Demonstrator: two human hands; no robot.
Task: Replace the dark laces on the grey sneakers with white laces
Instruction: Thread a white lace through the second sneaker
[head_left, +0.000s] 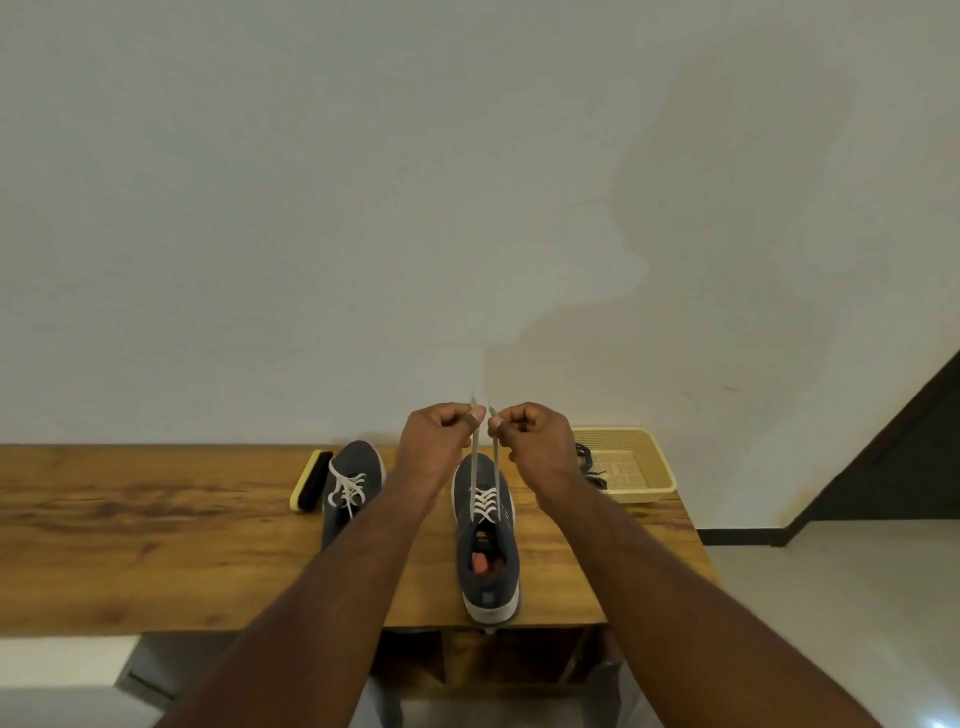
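A grey sneaker (488, 566) stands on the wooden table (156, 545) with its heel at the near edge. A white lace (484, 501) crosses its lower eyelets. Both lace ends run up, taut, to my hands. My left hand (439, 436) pinches the left end and my right hand (535, 439) pinches the right end, side by side above the toe. A second grey sneaker (350, 491) with a tied white lace lies to the left, partly behind my left forearm. Dark laces (589, 462) lie at the left side of a yellow basket (641, 462).
A yellow-and-black shoe brush (310, 480) lies left of the second sneaker. The basket sits at the table's far right corner against the pale wall. The table's right edge drops to a light floor, with a dark doorway further right.
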